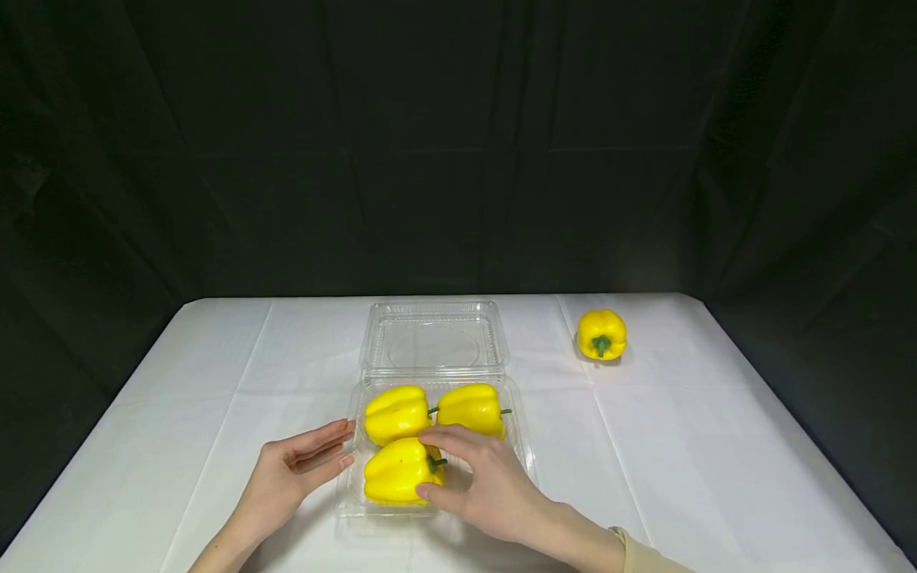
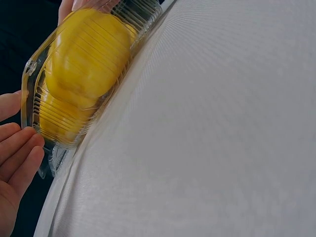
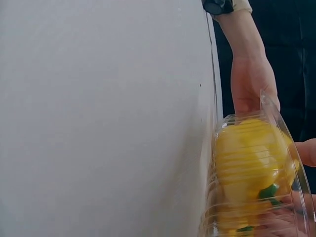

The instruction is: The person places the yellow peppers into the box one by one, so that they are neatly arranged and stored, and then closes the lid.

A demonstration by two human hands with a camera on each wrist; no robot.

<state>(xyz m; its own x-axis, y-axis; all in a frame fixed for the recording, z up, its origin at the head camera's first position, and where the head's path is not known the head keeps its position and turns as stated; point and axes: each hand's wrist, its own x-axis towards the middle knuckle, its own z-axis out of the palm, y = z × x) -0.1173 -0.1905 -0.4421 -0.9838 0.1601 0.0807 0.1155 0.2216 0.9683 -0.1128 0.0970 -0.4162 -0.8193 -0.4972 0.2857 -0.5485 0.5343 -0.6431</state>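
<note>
Three yellow bell peppers lie in the base of a clear hinged plastic container (image 1: pixel 525 446): a back left pepper (image 1: pixel 396 414), a back right pepper (image 1: pixel 469 407) and a front pepper (image 1: pixel 397 471). My right hand (image 1: pixel 494 481) holds the front pepper by its stem end, thumb on the near side and fingers on the far side. Beside the container's left rim is my left hand (image 1: pixel 286 473), fingers extended. In the left wrist view, the left fingertips (image 2: pixel 30 140) are at the rim. The right wrist view shows the right fingers (image 3: pixel 286 217) through the clear wall.
The container's lid (image 1: pixel 435 338) lies folded open toward the back. Another yellow bell pepper (image 1: pixel 602 334) rests at the back right of the white-covered table (image 1: pixel 680 446). Black cloth (image 1: pixel 444 151) hangs behind and along the sides.
</note>
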